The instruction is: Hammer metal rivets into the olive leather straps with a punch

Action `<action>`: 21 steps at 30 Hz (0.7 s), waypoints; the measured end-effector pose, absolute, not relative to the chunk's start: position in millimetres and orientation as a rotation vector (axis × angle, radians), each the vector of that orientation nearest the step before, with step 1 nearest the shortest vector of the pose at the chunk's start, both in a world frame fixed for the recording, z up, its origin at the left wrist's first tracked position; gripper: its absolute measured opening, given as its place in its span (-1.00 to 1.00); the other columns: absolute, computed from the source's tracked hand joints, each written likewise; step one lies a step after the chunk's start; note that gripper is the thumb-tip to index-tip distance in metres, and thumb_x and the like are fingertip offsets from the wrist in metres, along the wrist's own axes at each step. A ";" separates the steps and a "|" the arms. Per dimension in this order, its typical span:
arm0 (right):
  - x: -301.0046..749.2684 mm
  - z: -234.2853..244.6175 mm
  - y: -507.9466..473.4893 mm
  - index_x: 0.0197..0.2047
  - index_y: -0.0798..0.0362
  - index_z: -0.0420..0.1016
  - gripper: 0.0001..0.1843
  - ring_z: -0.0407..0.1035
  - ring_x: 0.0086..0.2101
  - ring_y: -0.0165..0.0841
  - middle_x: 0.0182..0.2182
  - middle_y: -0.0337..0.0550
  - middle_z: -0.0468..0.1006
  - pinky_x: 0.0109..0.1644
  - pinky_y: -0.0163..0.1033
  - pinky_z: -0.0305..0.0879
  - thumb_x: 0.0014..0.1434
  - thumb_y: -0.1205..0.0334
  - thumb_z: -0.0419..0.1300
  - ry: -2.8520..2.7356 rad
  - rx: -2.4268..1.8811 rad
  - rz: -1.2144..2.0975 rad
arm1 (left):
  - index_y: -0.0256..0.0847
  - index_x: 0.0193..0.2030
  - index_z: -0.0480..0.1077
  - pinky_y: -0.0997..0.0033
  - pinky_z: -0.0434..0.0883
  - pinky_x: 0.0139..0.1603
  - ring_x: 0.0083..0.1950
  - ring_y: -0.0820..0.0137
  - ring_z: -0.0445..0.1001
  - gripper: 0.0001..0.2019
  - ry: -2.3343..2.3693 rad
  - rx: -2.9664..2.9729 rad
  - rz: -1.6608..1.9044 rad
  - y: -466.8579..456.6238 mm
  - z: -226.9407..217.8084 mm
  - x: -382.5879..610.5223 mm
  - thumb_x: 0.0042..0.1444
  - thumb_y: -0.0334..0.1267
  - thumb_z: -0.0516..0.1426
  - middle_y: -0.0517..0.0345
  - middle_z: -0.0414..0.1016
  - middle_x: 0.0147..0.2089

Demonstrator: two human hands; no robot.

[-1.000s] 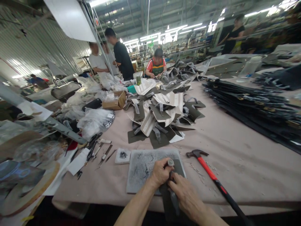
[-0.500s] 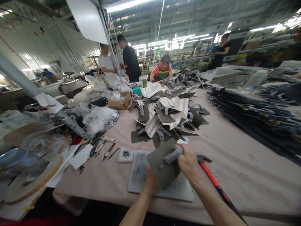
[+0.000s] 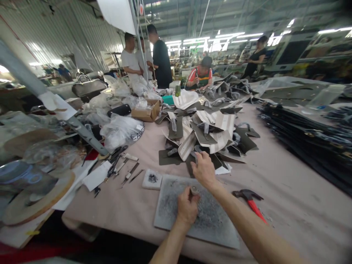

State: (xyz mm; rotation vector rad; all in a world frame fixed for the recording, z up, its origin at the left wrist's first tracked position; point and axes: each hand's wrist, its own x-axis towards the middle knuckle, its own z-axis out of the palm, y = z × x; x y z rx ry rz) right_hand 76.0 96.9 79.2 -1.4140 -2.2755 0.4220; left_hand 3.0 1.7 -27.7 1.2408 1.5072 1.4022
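My left hand (image 3: pixel 187 207) is closed around a small round metal piece (image 3: pixel 194 190), its top end showing, held over a grey slab (image 3: pixel 167 212) strewn with dark bits. My right hand (image 3: pixel 204 169) reaches to the near edge of a heap of dark olive and white panels (image 3: pixel 203 134). Its curled fingers are at a plastic-wrapped handle (image 3: pixel 197 149) on a panel there; the fingertips are partly hidden. A claw hammer (image 3: pixel 254 207) with a red grip lies right of the slab, partly behind my right forearm.
A small white block (image 3: pixel 152 179) with dark bits sits left of the slab. Hand tools (image 3: pixel 129 172), a plastic bag (image 3: pixel 121 130) and a cardboard box (image 3: pixel 147 111) lie farther left. Black strapped pieces (image 3: pixel 305 143) are stacked at right. Several people are beyond the table.
The olive panel with a wrapped handle has left both hands. My right hand has moved forward to the heap. My left hand now holds the small metal piece above the slab.
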 end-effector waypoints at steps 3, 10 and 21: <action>91.5 57.0 152.6 0.27 0.17 0.29 -0.50 0.45 -0.04 -0.16 0.03 0.12 0.50 0.06 -0.01 0.35 0.35 0.11 0.16 -2.229 -1.682 0.480 | -0.20 -0.23 0.45 0.41 0.38 -0.26 -0.30 0.32 0.47 -0.89 1.516 1.240 1.364 2.4 -23.0 3.5 0.08 -0.36 0.16 0.14 0.54 -0.34; 98.5 59.1 180.0 0.30 0.25 0.28 -0.48 0.49 -0.07 -0.09 -0.07 0.23 0.59 -0.01 -0.14 0.25 0.35 0.20 0.03 -2.235 -1.750 0.539 | -0.21 -0.22 0.45 0.42 0.42 -0.24 -0.30 0.34 0.49 -0.91 1.465 1.183 1.390 0.7 -22.0 0.6 0.12 -0.33 0.17 0.15 0.54 -0.34; 168.4 56.9 -17.0 0.23 0.11 0.35 -0.50 0.55 -0.24 -0.15 -0.21 0.00 0.65 -0.15 -0.12 0.39 0.30 0.08 0.04 -2.037 -1.687 0.888 | -0.23 -0.07 0.39 0.28 0.53 0.02 -0.15 0.28 0.62 -0.73 1.449 0.779 1.781 -1.9 -21.4 -5.1 0.17 -0.13 0.23 0.02 0.62 -0.18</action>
